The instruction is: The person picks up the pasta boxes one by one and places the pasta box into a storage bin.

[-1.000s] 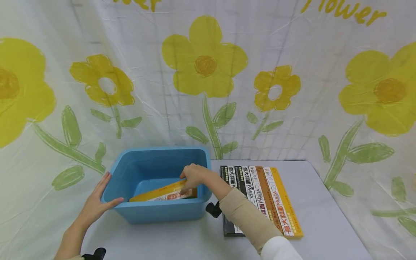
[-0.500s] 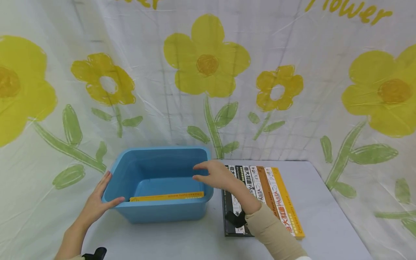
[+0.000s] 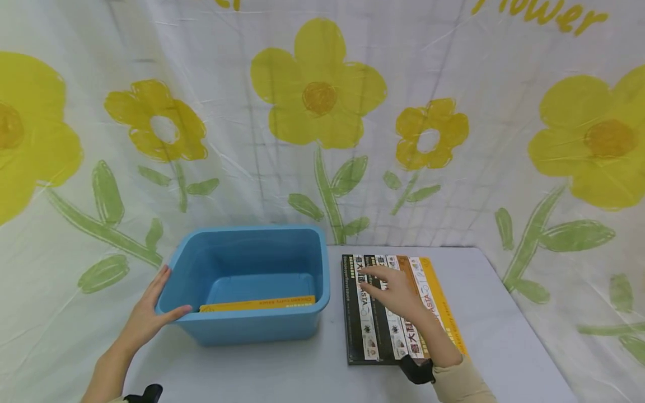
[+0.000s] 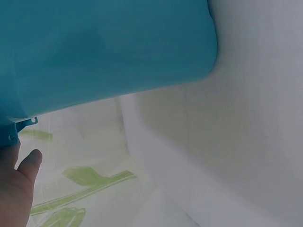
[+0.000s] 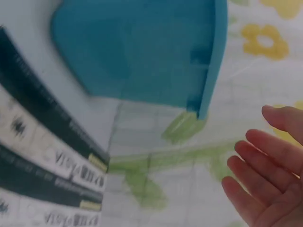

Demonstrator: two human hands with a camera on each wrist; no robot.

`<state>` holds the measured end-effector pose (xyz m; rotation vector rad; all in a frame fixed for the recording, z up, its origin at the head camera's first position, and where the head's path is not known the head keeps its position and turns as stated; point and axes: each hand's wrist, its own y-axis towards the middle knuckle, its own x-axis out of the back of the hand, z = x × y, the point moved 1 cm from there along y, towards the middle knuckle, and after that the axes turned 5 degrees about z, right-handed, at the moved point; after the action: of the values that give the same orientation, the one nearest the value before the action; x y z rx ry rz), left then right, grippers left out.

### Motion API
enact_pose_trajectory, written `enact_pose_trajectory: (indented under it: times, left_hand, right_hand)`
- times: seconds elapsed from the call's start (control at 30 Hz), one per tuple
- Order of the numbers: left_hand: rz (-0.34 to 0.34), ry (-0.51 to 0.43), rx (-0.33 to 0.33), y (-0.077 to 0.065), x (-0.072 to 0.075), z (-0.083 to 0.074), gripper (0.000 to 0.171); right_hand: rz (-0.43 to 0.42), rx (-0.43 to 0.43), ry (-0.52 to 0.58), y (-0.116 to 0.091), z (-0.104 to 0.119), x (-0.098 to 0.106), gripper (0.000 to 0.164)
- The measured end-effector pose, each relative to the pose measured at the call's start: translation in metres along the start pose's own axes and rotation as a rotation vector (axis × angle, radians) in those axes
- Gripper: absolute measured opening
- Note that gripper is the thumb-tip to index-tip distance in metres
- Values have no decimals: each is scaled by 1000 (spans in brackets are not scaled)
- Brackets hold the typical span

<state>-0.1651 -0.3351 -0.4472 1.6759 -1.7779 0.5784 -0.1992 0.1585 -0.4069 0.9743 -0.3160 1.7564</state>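
Observation:
A blue plastic bin stands on the left part of the table. My left hand rests against its left end, the thumb on the front corner of the rim and the fingers extended along the side. Inside, by the front wall, lies a yellow pasta box labelled Chicken curry sauce; only its upper edge shows. My right hand is over a row of pasta boxes, thumb and fingers apart, gripping nothing. The row runs from a black box through another black one and a brown one to a yellow box.
A pale cloth covers the table, visible right of the boxes and in front of the bin. Behind hangs a white curtain printed with yellow flowers. A narrow gap separates the bin from the box row.
My right hand has let go of the pasta box in the bin, which now lies along the front wall, and has moved right over the row. The left hand keeps its place.

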Motion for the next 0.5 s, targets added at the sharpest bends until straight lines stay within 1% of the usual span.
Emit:
enact_pose_trajectory:
  times: [0.07,0.17,0.37,0.5]
  left_hand:
    - [2,-1,-2,0,0,0,98]
    - [5,1,-5,1,1,-1,98]
    - [23,3,11,2,2,-2,99]
    - [30,6,33,1,2,-2,100]
  right_hand:
    - [-2,-36,-6,-10,-10,6,36]
    - [-35,-98,0,-24,-21,16,41]
    - [-154,-184,61,-54,-36,37,42]
    - [-196,-247,60,-76,-51,45,43]
